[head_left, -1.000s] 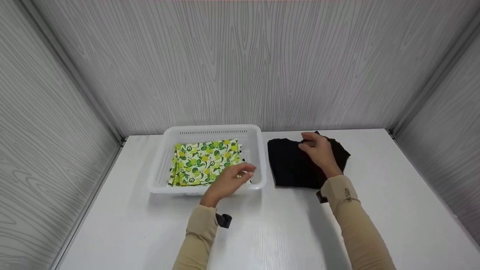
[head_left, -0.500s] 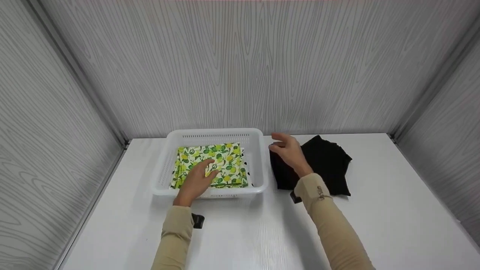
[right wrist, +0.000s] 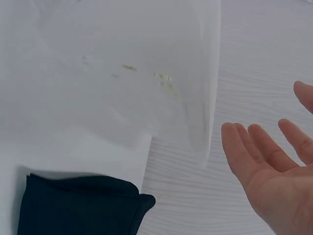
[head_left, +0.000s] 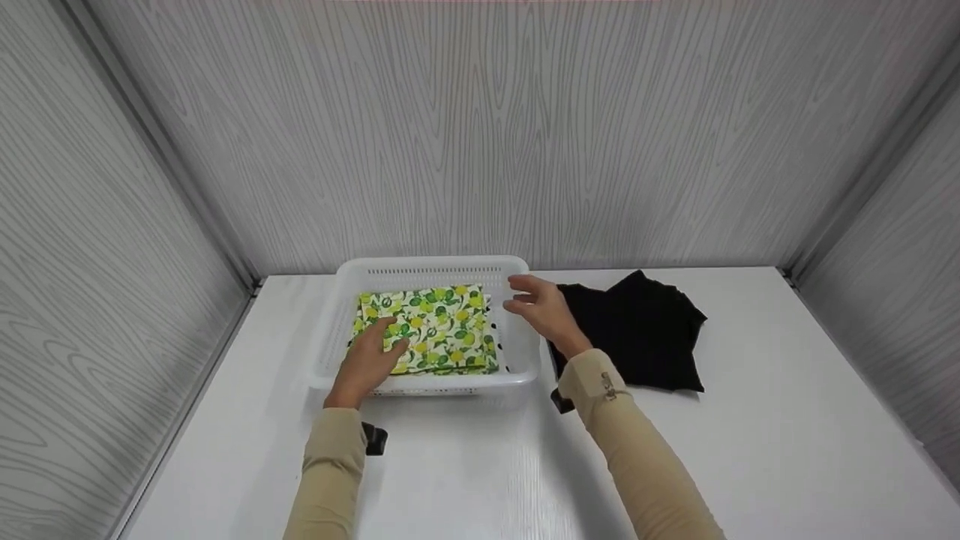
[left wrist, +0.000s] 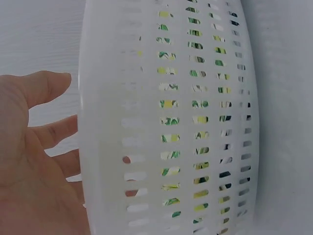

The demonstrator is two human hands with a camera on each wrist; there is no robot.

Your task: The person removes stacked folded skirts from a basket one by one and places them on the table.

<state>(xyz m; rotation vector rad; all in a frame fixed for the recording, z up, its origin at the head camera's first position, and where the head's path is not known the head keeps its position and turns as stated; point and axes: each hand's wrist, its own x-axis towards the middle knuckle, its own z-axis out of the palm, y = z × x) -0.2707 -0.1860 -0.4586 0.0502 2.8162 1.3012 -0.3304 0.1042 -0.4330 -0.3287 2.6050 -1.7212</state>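
A white plastic basket (head_left: 431,262) with slotted walls stands at the back left of the table. Inside it lies a folded cloth (head_left: 442,330) printed with yellow lemons and green leaves, over a black-spotted white one. My left hand (head_left: 365,364) hovers over the basket's front left, fingers spread and holding nothing; the left wrist view has this hand (left wrist: 39,152) beside the slotted wall. Over the right rim is my right hand (head_left: 546,309), fingers loosely bent around air. Right of the basket lies a folded black cloth (head_left: 645,330), partly behind that wrist.
The white table (head_left: 465,480) is bounded by a grey wood-grain panel (head_left: 480,135) behind and similar panels on both sides. In the right wrist view, the black cloth (right wrist: 78,205) sits close to the basket's outer wall (right wrist: 112,98).
Both hands have moved left, the right one from above the black cloth to the basket's right rim, the left one from the basket's front right to its front left.
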